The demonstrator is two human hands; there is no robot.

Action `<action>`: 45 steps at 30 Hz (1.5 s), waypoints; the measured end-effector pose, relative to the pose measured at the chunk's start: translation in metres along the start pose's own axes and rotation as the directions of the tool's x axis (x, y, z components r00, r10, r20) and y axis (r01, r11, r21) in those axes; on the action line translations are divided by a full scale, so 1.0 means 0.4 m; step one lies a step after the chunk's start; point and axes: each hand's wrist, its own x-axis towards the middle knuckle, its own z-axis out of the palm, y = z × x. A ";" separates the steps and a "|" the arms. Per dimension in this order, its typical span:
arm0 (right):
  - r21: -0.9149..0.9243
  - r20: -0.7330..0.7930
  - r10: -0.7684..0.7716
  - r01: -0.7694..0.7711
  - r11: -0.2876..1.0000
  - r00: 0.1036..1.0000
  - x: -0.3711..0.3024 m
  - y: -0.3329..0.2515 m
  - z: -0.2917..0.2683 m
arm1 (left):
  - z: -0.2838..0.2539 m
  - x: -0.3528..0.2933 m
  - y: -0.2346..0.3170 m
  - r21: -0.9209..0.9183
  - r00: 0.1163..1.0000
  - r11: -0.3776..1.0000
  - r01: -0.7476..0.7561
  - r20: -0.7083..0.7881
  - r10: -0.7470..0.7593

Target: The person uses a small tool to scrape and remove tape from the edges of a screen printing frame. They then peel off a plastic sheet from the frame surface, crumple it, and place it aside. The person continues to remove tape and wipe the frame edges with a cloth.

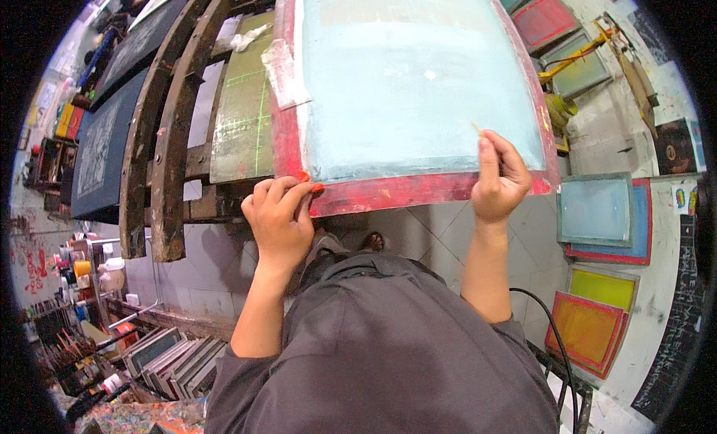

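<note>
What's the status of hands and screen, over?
Left hand grips screen frame's near corner. Right hand pinches small stick against the mesh. Nothing in the way.

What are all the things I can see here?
Big screen frame: one, red rim, pale blue mesh, centre top.
Small stick: one, pale, on the mesh at the right fingertips.
Tape: one strip, whitish, frame's left edge.
Wooden rack: one, dark brown, left.
Leaning screens: several, blue, yellow, orange, right wall.
Stacked frames: several, grey, lower left.
Cable: one, black, lower right.
Left hand: grips the frame's bottom rim.
Right hand: pinches the stick.
</note>
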 end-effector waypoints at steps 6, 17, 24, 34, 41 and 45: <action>-0.338 -0.165 -0.065 0.005 0.941 0.984 0.001 0.099 -0.097 | -0.002 -0.002 -0.001 -0.021 0.999 1.000 0.009 0.044 -0.008; -0.416 -0.121 -0.141 0.079 0.906 0.983 -0.002 0.079 -0.086 | 0.069 0.064 0.109 -0.094 0.967 0.971 -0.219 0.110 0.229; -0.383 -0.136 -0.174 0.110 0.917 0.975 -0.005 0.085 -0.087 | 0.154 0.116 0.228 -0.233 0.885 0.889 -0.394 0.166 0.436; -0.377 -0.131 -0.195 0.133 0.917 0.972 -0.012 0.096 -0.095 | 0.144 0.089 0.195 -0.236 0.922 0.914 -0.329 0.127 0.365; -0.410 -0.079 -0.222 0.171 0.896 0.972 -0.017 0.094 -0.098 | 0.042 0.062 0.049 -0.065 0.988 0.988 -0.139 0.063 0.143; -0.444 -0.072 -0.208 0.156 0.883 0.975 -0.017 0.097 -0.100 | -0.003 0.055 -0.056 0.036 0.998 0.999 -0.034 -0.044 0.035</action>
